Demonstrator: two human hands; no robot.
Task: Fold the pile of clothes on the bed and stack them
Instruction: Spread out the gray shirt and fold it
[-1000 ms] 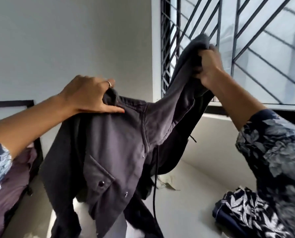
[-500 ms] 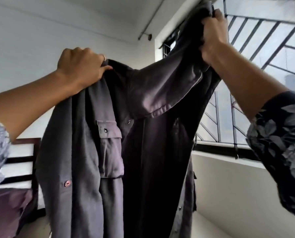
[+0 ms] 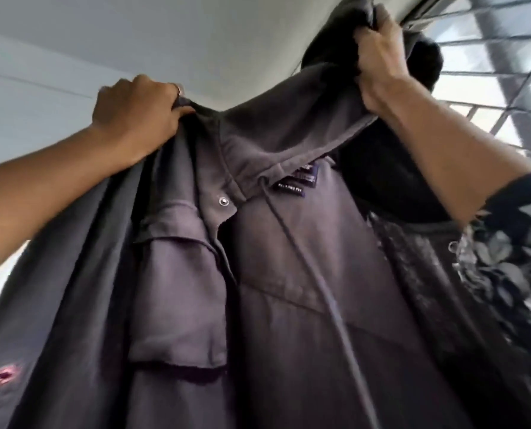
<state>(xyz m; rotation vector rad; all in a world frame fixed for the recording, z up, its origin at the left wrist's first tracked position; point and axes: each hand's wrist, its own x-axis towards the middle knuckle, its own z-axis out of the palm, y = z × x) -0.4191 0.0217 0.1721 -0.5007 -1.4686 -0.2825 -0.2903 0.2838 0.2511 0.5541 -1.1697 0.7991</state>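
Head view: your left hand (image 3: 136, 114) and right hand (image 3: 378, 54), fingers (image 3: 366, 34) curled, grip the grey jacket (image 3: 289, 289) at its collar, so you are probably still opening it out; next, lay it flat for folding.

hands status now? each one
Left hand: gripping the jacket at its shoulder.
Right hand: gripping the jacket's hood.

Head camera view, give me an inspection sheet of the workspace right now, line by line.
Surface: nothing seen; the bed is out of view.
Job's things: dark grey hooded cotton jacket held up high, hanging open, label showing.
Clutter: nothing seen.
Grippers: left hand grips the jacket's shoulder; right hand grips the hood, fingers curled.
Cables: none; only the jacket's grey drawstring hanging down.
Surroundings: white ceiling, barred window at right.
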